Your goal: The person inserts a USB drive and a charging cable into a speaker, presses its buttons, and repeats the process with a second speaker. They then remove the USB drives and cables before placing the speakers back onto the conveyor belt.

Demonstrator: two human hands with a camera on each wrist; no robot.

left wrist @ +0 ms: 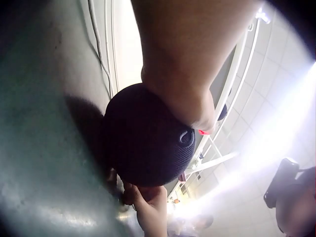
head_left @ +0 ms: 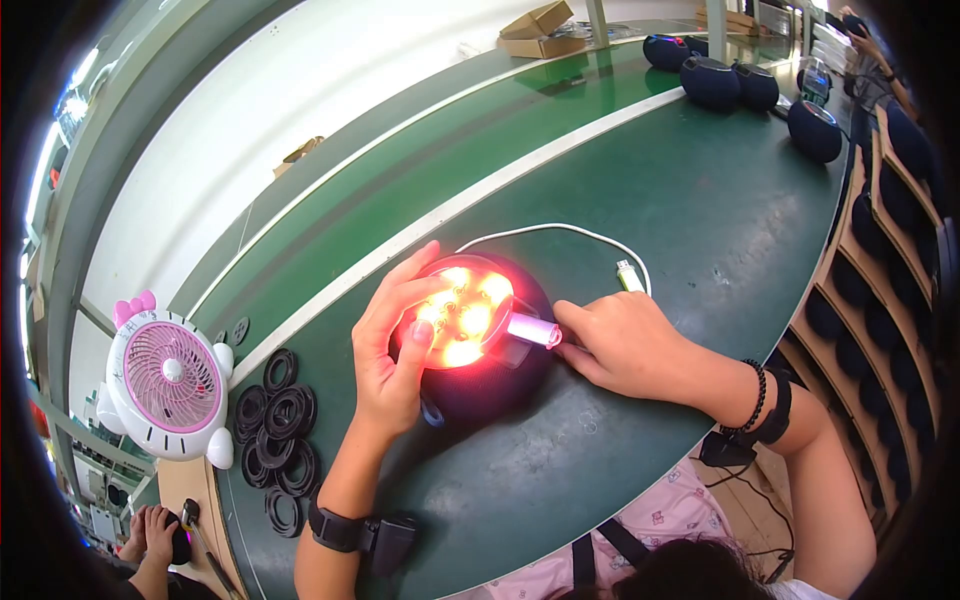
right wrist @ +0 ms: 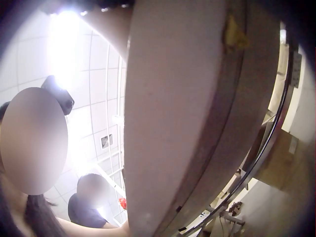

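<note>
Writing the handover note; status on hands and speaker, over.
Left hand gripping lit speaker. Right hand at its side. White USB cable looped behind.

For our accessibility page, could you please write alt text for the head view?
Left hand cups a dark round device with glowing top, right hand at its side, on a green table; fan and black rings at left.

We've room over bench (head_left: 700,230) betw. white cable (head_left: 605,238) & dark speakers (head_left: 711,83) far R, black rings (head_left: 306,410) & fan (head_left: 172,370) blocking L
</note>
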